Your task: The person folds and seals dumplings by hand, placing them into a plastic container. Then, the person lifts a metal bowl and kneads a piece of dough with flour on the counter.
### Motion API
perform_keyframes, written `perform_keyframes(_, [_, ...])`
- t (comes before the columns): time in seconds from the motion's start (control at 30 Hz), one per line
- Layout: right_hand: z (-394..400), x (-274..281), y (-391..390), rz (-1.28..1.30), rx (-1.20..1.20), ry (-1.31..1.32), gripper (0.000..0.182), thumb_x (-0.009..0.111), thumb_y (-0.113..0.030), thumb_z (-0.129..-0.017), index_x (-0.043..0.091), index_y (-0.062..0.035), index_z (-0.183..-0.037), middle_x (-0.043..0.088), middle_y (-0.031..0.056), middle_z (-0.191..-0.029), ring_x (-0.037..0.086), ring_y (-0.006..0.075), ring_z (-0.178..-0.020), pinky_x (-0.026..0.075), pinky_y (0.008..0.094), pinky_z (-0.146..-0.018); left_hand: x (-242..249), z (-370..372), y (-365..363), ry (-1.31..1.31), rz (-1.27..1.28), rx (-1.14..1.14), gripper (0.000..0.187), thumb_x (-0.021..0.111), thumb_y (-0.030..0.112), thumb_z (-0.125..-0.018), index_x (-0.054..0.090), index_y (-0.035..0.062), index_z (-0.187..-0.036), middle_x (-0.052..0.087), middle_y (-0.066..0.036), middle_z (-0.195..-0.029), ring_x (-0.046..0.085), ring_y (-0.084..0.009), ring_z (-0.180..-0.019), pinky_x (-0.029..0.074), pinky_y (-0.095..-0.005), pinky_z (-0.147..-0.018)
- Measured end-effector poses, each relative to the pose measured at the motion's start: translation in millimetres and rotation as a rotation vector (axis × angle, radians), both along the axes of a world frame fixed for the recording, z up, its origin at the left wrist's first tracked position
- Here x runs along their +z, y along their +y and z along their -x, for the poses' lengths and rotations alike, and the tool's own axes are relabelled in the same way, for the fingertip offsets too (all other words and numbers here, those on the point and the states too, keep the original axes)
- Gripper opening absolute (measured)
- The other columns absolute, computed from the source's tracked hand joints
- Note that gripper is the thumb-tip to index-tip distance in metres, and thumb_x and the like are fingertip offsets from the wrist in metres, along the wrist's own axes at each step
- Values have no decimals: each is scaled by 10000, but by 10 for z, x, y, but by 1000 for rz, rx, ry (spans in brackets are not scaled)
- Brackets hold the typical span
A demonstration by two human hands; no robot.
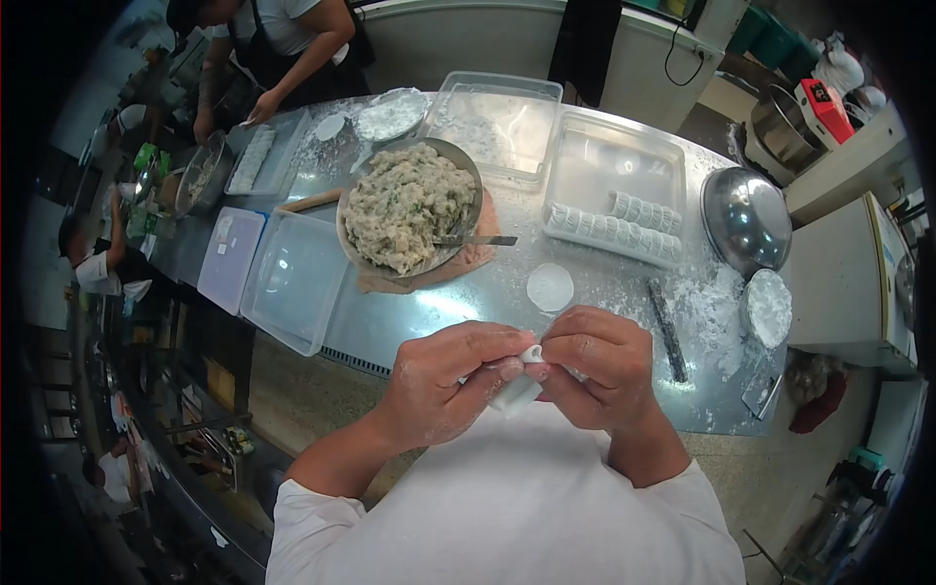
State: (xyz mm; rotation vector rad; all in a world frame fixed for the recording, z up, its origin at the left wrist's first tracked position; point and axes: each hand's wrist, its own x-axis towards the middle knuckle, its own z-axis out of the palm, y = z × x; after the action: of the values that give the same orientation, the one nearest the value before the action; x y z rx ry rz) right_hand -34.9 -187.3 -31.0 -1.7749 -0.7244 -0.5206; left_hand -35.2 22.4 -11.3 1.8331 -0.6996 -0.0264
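My left hand [458, 375] and my right hand [600, 366] meet in front of my chest, fingertips pinching a small white dough wrapper [517, 392] between them. Its upper edge is gathered; any filling inside is hidden. Just beyond my hands, a round flat wrapper [550, 288] lies on the metal table [390, 327]. Farther left stands a large bowl of pale, green-flecked filling [409, 205] with a flat metal spatula [478, 240] resting in it. Rows of pleated white dumplings [614, 229] lie in a clear plastic tray [619, 146] at the back right.
A dark rolling rod [667, 330], a bowl of flour [766, 308] and an upturned metal bowl [747, 219] are at the right. Empty clear containers [297, 278] sit left and behind. A co-worker [283, 49] works at the far left end.
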Motion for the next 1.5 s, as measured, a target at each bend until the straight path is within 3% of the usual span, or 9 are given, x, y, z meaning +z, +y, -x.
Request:
perform_keyframes(0.77, [9,34,20,-7,-79,25,134,804,-37,-722,703,-42,-811,677,78,-750,667,200,-641,503,303,-522,-46,-8,2,51,47,-49,283,681,-77,-903,701,16,-1169,732,-146,-1094,723,-214,-987,590,-317,-833])
perform_keyframes(0.97, [0,-70,54,36,-51,57,111,784,-21,-737,698,-55,-798,649,56,-712,645,214,-617,501,305,-529,-130,-47,-25,-22,-1,-3,199,688,1,-925,723,-12,-1121,749,-147,-1035,724,-212,-880,582,-308,-765])
perform_keyframes(1.07, [-7,-185,42,84,-81,236,53,742,-100,-843,730,-49,-854,666,88,-788,669,225,-718,530,337,-613,-316,-105,-2,175,-40,13,259,674,53,-961,685,-8,-1212,731,-128,-1078,694,-165,-900,563,-283,-793])
perform_keyframes(1.17, [-101,-542,35,-141,23,276,277,621,-281,-997,714,-48,-1114,687,125,-1036,672,236,-943,538,383,-823,-602,-179,-174,519,437,68,354,655,101,-994,609,9,-1333,701,-98,-1122,658,-127,-957,538,-266,-840])
perform_keyframes(1.23, [-100,-857,196,-946,174,751,509,456,-427,-1073,536,-46,-1402,613,140,-1284,592,258,-1180,454,428,-1033,-729,-298,-308,538,667,79,416,633,108,-1014,539,33,-1413,667,-67,-1151,632,-109,-1024,524,-268,-883])
perform_keyframes(1.27, [-94,-965,199,-1061,311,855,544,388,-419,-1096,380,-47,-1493,555,137,-1379,544,277,-1266,393,446,-1119,-820,-361,-333,464,467,115,461,627,86,-997,512,29,-1440,698,-117,-1151,672,-158,-1011,537,-299,-879])
perform_keyframes(1.3, [-87,-1094,215,-1057,307,856,544,388,-419,-1096,380,-47,-1493,555,137,-1379,544,277,-1266,393,446,-1119,-882,-389,-322,466,471,114,461,627,86,-997,512,29,-1440,698,-117,-1151,672,-158,-1011,537,-299,-879])
perform_keyframes(1.37, [-75,-1348,244,-1341,380,1078,494,338,-388,-1107,394,-57,-1470,562,186,-1367,545,306,-1283,407,469,-1113,-995,-431,-264,538,-48,137,567,593,41,-991,412,41,-1529,685,-134,-1163,633,-143,-1092,494,-294,-964])
perform_keyframes(1.5, [-12,-1425,243,-1207,259,1107,466,340,-374,-1105,422,-65,-1445,571,198,-1346,571,303,-1247,427,483,-1091,-1185,-299,-190,522,17,74,623,561,10,-986,344,33,-1569,677,-166,-1193,634,-174,-1134,485,-320,-1009])
